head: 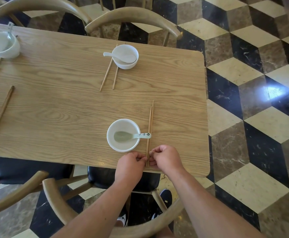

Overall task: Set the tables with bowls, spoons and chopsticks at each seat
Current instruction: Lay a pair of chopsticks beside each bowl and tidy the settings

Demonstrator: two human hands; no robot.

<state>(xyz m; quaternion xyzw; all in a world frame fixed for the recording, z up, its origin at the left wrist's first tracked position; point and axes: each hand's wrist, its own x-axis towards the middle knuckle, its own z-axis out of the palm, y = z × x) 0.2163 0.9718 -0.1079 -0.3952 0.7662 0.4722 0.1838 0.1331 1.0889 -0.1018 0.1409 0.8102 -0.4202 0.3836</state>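
i have my left hand [131, 163] and right hand [165, 158] pinching the near ends of the chopsticks [149, 133]; light, stiff, they likely roll, so i'd keep hold at those ends.

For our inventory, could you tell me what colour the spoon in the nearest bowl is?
The spoon has a pale grey-green scoop and a white handle with dark markings; head view.

Wooden table [63, 103] is extending ahead of the left hand [131, 161], black-seated chair [104, 177] standing beneath. Cube-patterned marble floor [253, 107] is gleaming right of the right hand [167, 157].
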